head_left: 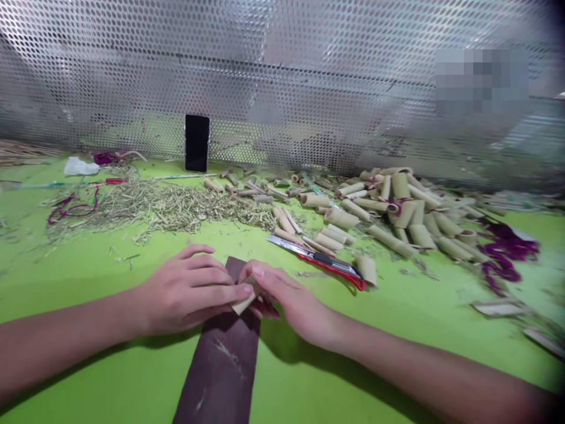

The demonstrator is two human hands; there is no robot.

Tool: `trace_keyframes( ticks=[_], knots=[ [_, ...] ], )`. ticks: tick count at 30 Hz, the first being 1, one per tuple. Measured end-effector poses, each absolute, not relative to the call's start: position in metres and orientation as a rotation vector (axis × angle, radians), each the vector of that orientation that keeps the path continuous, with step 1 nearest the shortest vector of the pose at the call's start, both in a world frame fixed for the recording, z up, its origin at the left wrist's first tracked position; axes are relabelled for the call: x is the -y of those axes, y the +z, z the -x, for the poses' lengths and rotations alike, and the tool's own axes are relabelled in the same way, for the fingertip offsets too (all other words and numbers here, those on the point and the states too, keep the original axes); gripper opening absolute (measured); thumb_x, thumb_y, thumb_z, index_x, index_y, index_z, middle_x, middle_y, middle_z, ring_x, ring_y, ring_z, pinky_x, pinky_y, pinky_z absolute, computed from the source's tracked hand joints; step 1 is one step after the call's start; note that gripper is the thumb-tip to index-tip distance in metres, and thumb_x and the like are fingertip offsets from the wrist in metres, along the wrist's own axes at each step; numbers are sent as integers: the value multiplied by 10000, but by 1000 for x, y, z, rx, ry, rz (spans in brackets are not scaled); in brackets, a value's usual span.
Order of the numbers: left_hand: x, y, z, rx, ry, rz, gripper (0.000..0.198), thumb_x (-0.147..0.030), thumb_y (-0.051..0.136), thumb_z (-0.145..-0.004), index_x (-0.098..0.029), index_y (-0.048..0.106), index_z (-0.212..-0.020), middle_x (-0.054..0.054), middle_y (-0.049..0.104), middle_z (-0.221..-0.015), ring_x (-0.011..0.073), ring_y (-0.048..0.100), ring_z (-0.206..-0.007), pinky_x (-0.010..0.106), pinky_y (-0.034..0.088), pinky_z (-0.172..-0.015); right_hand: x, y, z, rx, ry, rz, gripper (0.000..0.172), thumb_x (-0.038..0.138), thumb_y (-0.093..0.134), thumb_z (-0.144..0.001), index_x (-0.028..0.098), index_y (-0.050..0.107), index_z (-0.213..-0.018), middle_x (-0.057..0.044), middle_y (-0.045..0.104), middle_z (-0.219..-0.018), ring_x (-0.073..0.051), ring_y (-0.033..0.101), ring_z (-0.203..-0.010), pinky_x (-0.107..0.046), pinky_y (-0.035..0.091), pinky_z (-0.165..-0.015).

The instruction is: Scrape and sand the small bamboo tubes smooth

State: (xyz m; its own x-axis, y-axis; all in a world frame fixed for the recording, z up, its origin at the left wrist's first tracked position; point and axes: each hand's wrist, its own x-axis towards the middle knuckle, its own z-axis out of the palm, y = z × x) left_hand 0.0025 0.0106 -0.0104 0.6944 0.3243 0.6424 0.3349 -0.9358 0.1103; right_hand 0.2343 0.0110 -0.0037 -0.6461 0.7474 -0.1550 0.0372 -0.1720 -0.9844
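Between my two hands is a short, pale bamboo tube point(242, 304), tilted above a strip of dark brown sandpaper point(223, 359). My left hand point(194, 288) reaches in from the left, its fingertips resting on the tube. From the other side my right hand point(282, 294) grips the tube, thumb on top and fingers underneath. Part of the tube is covered by the fingers. Fine pale dust streaks mark the sandpaper, which lies flat on the green table top point(300, 388). Just beyond my right hand lies a utility knife point(322, 259) with a red and black handle, blade out.
Cut bamboo tubes point(419, 229) are heaped at the right, beside purple yarn point(503, 265). Bamboo shavings point(189, 206) spread across the far left. A phone point(196, 143) stands against a perforated metal panel point(282, 76). A red-handled tool point(115, 181) lies at the left.
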Motion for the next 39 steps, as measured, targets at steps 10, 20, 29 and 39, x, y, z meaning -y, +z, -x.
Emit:
trace_keyframes(
  ticks=[10,20,29,39],
  knots=[
    [-12,-10,-3,622,-1182,2825,80,-209,621,-1005,-209,687,-1050,-17,783,-903,135,706,-851,337,491,-952,-10,2,-237,1573,1900,880,406,525,768,-844,217,545,-988,71,494,-710,-108,402,-606,-268,325,-569],
    [-9,-4,-4,756,-1133,3025,168,-208,506,-1018,-200,623,-1138,1,759,-894,158,684,-772,352,491,-897,-10,4,-233,1669,1872,949,420,494,848,-757,195,598,-912,27,584,-792,-141,513,-697,-297,413,-648],
    [-13,-8,-4,753,-1183,2904,151,-229,540,-1037,-194,681,-1076,-6,763,-844,134,650,-708,305,471,-778,-8,6,-237,1822,1874,974,381,501,794,-804,178,631,-922,-4,610,-848,-154,529,-731,-313,435,-674],
    [-11,-7,-7,664,-1109,2770,150,-205,553,-1017,-183,693,-970,-17,745,-759,130,627,-668,304,479,-748,-7,9,-234,1903,1781,1010,317,460,796,-805,191,640,-867,-17,640,-839,-181,573,-777,-320,471,-703]
  ],
)
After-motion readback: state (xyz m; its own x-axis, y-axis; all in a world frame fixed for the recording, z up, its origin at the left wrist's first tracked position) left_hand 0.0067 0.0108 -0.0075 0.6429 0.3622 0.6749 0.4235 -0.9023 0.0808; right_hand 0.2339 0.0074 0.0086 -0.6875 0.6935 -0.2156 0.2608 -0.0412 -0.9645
